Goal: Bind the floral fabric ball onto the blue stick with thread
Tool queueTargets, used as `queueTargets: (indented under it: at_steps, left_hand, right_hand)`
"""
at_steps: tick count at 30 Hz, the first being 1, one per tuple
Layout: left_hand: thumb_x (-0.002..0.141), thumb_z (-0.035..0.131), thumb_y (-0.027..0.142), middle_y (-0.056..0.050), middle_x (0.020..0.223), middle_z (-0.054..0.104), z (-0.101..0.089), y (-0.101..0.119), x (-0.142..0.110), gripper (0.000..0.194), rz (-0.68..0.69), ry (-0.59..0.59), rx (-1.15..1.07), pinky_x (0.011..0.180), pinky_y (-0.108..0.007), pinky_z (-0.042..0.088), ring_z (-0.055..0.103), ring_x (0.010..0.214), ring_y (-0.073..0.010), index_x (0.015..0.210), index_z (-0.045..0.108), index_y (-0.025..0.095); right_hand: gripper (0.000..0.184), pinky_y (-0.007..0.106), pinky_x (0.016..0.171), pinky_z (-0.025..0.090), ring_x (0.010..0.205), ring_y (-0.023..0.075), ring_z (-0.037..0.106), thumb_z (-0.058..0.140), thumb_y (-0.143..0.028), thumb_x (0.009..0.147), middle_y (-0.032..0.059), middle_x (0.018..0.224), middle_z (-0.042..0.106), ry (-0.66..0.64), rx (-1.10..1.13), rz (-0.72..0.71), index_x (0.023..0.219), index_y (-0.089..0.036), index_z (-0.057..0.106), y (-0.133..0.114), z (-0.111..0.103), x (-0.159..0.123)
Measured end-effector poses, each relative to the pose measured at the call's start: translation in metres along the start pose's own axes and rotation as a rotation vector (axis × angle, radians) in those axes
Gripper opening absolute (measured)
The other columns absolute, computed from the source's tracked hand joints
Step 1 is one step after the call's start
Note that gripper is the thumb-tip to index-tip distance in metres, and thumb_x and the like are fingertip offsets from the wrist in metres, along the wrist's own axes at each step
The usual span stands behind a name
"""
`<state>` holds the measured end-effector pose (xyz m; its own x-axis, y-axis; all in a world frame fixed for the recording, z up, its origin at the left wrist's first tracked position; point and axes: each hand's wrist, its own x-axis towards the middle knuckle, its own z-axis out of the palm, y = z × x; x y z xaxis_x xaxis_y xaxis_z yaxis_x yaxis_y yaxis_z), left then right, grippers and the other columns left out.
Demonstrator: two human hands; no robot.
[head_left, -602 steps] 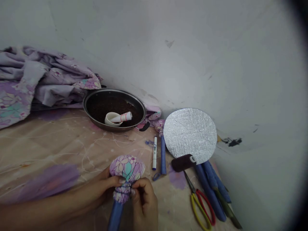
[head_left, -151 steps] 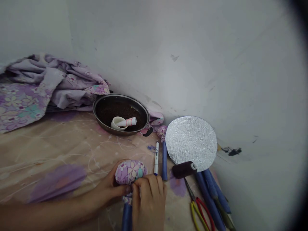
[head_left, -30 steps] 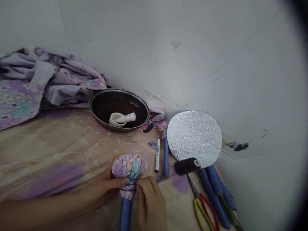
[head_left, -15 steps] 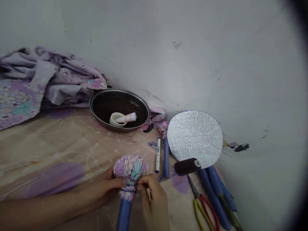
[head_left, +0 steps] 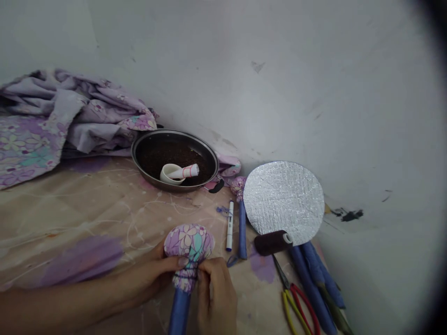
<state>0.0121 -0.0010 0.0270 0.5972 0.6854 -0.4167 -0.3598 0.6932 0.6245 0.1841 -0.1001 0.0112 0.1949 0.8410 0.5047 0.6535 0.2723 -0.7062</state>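
Observation:
A cloth-headed stick (head_left: 188, 242) stands upright in front of me, its round padded head covered in purple floral fabric. Dark thread binds the fabric around the neck, above a blue wrapped handle (head_left: 179, 311). My left hand (head_left: 157, 270) grips the neck from the left, thumb across the front just under the head. At the neck's right side, my right hand (head_left: 218, 293) has thumb and forefinger pinched close together; whatever lies between them is too small to make out. The handle's lower end runs out of view.
A dark pan (head_left: 174, 135) holds a white cup (head_left: 167, 173) with a rolled paper piece. Floral cloth (head_left: 87, 111) is heaped at left. At right are a marker (head_left: 229, 228), another padded stick (head_left: 242, 228), a silver disc (head_left: 284, 200), a thread spool (head_left: 270, 243), scissors (head_left: 291, 298) and blue wrapped sticks (head_left: 310, 288).
My right hand has shifted slightly left and turned, its fingers tighter against the neck of the stick. My left hand keeps its hold. The whole view has moved very little.

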Motion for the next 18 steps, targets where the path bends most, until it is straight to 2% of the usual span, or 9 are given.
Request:
queueTargets:
  at_steps: [4,7,12,18]
  left_hand:
    - [0.063,0.125,0.048,-0.004,0.111,0.098,-0.008,-0.004,0.004,0.058,-0.010,-0.029,0.000,0.100,-0.035,0.065,0.084,0.115,-0.0316,0.108,0.097,0.027]
    - [0.066,0.120,0.045,-0.003,0.104,0.095,-0.010,-0.007,0.007,0.051,-0.018,-0.040,0.007,0.085,-0.031,0.060,0.080,0.103,-0.0272,0.107,0.097,0.026]
    - [0.062,0.125,0.047,-0.003,0.104,0.095,0.000,-0.002,0.001,0.051,-0.037,-0.029,-0.002,0.082,-0.030,0.057,0.080,0.106,-0.0264,0.095,0.092,0.026]
    - [0.062,0.129,0.046,-0.004,0.108,0.099,0.001,-0.002,0.001,0.057,-0.006,-0.029,-0.013,0.083,-0.030,0.059,0.084,0.107,-0.0272,0.103,0.095,0.025]
  right_hand:
    - [0.028,0.029,0.080,0.065,0.084,0.0228,0.081,0.057,-0.017,0.126,0.0000,0.097,0.080,0.007,0.091,0.079,0.112,-0.034,0.075,0.000,0.004,-0.001]
    - [0.029,0.029,0.079,0.064,0.081,0.0225,0.080,0.059,-0.020,0.125,-0.0003,0.095,0.080,0.002,0.131,0.146,0.108,-0.033,0.078,0.001,0.005,-0.001]
    - [0.024,0.029,0.075,0.060,0.078,0.0229,0.079,0.065,-0.023,0.122,-0.0005,0.092,0.083,0.005,0.164,0.283,0.110,-0.032,0.083,0.003,0.005,-0.002]
    - [0.022,0.029,0.074,0.058,0.078,0.0237,0.079,0.071,-0.030,0.122,-0.0004,0.089,0.082,0.001,0.199,0.341,0.104,-0.031,0.083,0.006,0.002,-0.001]
